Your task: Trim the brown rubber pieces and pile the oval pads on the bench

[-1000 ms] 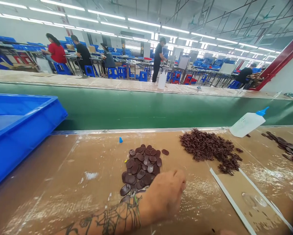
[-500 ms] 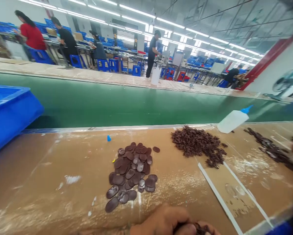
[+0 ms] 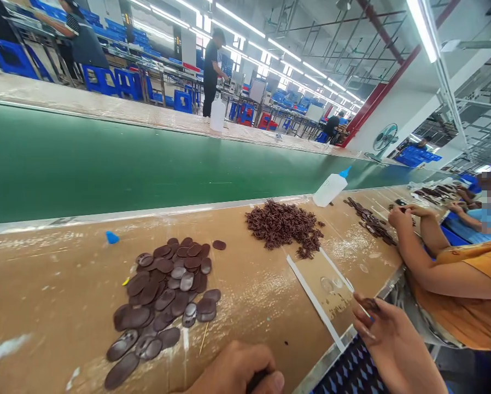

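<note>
My left hand [image 3: 239, 366] is at the bottom middle, fingers curled round a dark brown piece [image 3: 257, 380] that is mostly hidden. To its right, my right hand [image 3: 393, 339] is raised past the table edge, palm partly up. Thumb and fingers pinch a small dark brown piece [image 3: 370, 305]; a thin pale stick [image 3: 366, 312] shows beside it. A loose pile of flat, oval dark brown pieces [image 3: 163, 290] lies left of my hands, some of them shiny. Farther off is a heap of small curly brown pieces [image 3: 284, 224]. Near my left hand lies a thin wooden stick [image 3: 203, 337].
Two white strips [image 3: 315, 302] lie on the brown tabletop [image 3: 245, 295]. A white bottle with a blue nozzle [image 3: 329, 190] leans by the green belt [image 3: 167, 169]. At the right, a co-worker in orange [image 3: 467, 295] handles dark pieces. A blue cap [image 3: 111, 237] lies at the left.
The view has swung right, bringing the co-worker and my right hand into sight; the blue bin has left view. My left hand remains low in view, curled on its piece.
</note>
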Tool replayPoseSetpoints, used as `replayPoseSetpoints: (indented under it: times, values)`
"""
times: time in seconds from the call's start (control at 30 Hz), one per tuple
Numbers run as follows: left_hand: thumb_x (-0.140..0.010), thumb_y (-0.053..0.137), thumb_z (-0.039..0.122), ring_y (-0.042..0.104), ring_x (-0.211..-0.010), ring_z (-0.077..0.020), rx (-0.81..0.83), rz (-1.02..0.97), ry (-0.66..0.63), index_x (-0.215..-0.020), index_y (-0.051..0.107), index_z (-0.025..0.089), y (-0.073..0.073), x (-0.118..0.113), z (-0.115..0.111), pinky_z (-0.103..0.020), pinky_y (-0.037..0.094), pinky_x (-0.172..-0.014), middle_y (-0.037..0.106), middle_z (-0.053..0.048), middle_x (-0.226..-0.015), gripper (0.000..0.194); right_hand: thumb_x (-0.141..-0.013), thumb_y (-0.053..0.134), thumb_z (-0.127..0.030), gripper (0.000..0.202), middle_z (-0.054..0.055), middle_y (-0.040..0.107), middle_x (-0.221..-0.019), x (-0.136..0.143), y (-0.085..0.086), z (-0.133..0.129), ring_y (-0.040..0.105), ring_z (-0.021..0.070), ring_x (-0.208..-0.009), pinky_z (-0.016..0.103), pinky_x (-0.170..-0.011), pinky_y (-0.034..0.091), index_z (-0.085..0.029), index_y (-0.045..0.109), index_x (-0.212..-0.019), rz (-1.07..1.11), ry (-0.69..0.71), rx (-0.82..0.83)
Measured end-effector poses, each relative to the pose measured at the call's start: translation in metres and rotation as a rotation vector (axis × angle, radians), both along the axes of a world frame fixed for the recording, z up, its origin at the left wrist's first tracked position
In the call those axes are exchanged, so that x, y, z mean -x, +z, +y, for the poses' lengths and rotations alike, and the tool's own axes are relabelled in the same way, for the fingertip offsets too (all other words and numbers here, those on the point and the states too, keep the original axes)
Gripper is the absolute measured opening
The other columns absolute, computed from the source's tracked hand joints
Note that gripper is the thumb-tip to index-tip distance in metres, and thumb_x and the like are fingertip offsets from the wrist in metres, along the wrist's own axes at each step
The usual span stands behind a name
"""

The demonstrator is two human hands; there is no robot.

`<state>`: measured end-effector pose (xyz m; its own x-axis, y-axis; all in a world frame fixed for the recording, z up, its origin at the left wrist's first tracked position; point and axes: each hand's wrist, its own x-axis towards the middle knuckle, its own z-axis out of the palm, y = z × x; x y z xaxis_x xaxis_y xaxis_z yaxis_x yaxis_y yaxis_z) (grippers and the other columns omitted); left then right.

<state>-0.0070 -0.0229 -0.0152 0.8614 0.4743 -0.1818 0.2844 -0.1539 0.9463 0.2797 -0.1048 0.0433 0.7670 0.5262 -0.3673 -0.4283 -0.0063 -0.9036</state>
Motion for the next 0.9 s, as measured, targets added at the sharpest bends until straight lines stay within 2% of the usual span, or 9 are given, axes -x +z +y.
replayPoseSetpoints:
  times: [0.1,0.23,0.33,0.43,0.6,0.73,0.83,0.9]
  values:
    - [-0.090,0.056,0.036,0.049,-0.061,-0.0128,-0.051,0.040,0.018,-0.079,0.060,0.024,-0.001,0.000,0.000,-0.020,0.037,-0.055,0.055,0.004,-0.066,0.016,-0.066,0.082,-0.026,0.015,0.005,0.074,-0.090,-0.017,-0.001,0.014,0.061,0.0136,-0.062,0.020,-0.046,0.052,-0.019,0.071,-0.073,0.002,0.029,0.073]
    - [-0.093,0.051,0.034,0.057,-0.073,-0.0140,-0.098,0.058,-0.009,-0.081,0.062,0.021,0.011,0.005,0.002,-0.020,0.040,-0.064,0.065,0.000,-0.079,0.021,-0.065,0.084,-0.025,0.022,0.006,0.075,-0.087,-0.020,-0.009,0.024,0.064,0.0145,-0.060,0.021,-0.047,0.055,-0.014,0.074,-0.081,0.000,0.069,0.107]
    - [-0.093,0.050,0.034,0.055,-0.073,-0.0139,-0.119,0.025,-0.017,-0.082,0.063,0.020,0.015,0.008,0.004,-0.020,0.037,-0.063,0.065,-0.001,-0.078,0.022,-0.062,0.088,-0.025,0.025,0.003,0.075,-0.080,-0.021,-0.013,0.026,0.065,0.0146,-0.059,0.021,-0.047,0.055,-0.015,0.074,-0.080,-0.009,0.095,0.104]
    - [-0.093,0.050,0.033,0.049,-0.067,-0.0120,-0.120,-0.056,-0.009,-0.080,0.061,0.019,0.010,0.006,0.005,-0.020,0.033,-0.058,0.058,0.001,-0.072,0.022,-0.059,0.092,-0.026,0.030,0.001,0.075,-0.080,-0.025,-0.017,0.027,0.066,0.0144,-0.060,0.020,-0.047,0.055,-0.016,0.075,-0.082,-0.021,0.109,0.099]
    - [-0.091,0.050,0.030,0.037,-0.053,-0.0086,-0.087,-0.210,-0.048,-0.073,0.052,0.019,-0.009,-0.003,0.006,-0.020,0.025,-0.049,0.041,0.006,-0.061,0.021,-0.055,0.095,-0.027,0.037,0.000,0.075,-0.081,-0.029,-0.022,0.029,0.067,0.0150,-0.061,0.020,-0.048,0.055,-0.017,0.074,-0.084,-0.040,0.120,0.109]
    - [-0.092,0.052,0.028,0.036,-0.053,-0.0076,-0.099,-0.223,-0.042,-0.075,0.054,0.018,-0.016,-0.005,0.006,-0.019,0.024,-0.048,0.040,0.007,-0.061,0.020,-0.056,0.095,-0.027,0.037,0.000,0.075,-0.081,-0.030,-0.022,0.030,0.067,0.0151,-0.062,0.021,-0.048,0.056,-0.018,0.074,-0.084,-0.047,0.137,0.120]
    - [-0.092,0.053,0.027,0.036,-0.053,-0.0070,-0.075,-0.190,-0.040,-0.076,0.057,0.018,-0.008,0.000,0.005,-0.019,0.024,-0.048,0.042,0.007,-0.061,0.019,-0.055,0.095,-0.026,0.036,-0.001,0.073,-0.078,-0.031,-0.022,0.030,0.067,0.0153,-0.062,0.021,-0.048,0.056,-0.018,0.073,-0.083,-0.054,0.134,0.130]
    - [-0.093,0.054,0.028,0.041,-0.056,-0.0076,-0.068,-0.139,-0.025,-0.078,0.061,0.018,0.003,0.004,0.005,-0.018,0.028,-0.051,0.049,0.005,-0.064,0.019,-0.053,0.096,-0.026,0.039,-0.001,0.072,-0.078,-0.031,-0.022,0.030,0.067,0.0154,-0.062,0.021,-0.048,0.056,-0.018,0.072,-0.082,-0.058,0.129,0.140]
